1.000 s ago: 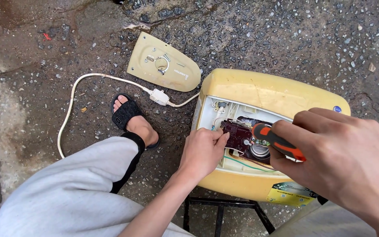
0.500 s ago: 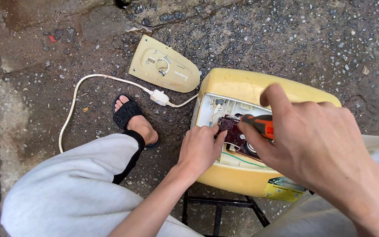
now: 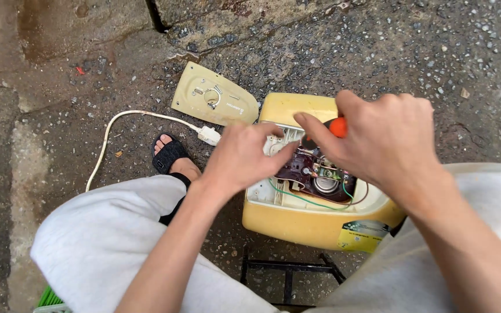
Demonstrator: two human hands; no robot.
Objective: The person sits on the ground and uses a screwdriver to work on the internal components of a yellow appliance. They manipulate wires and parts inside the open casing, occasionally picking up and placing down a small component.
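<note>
Left hand (image 3: 244, 159) lifted off yellow casing (image 3: 297, 223), fingers loosely spread, right hand (image 3: 387, 136) gripping orange-handled screwdriver (image 3: 337, 126)

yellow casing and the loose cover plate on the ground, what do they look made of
Yellow casing: looks like moulded plastic, glossy but yellowed, with rounded edges and a soft sheen. Loose cover plate: seemingly the same pale plastic, duller, with moulded ribs and a small metal-looking clip near the middle. Ground: rough concrete with pebbled aggregate, damp in patches.

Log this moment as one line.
left hand: on open yellow casing | right hand: holds orange-handled screwdriver over circuit board | cover: on ground
</note>
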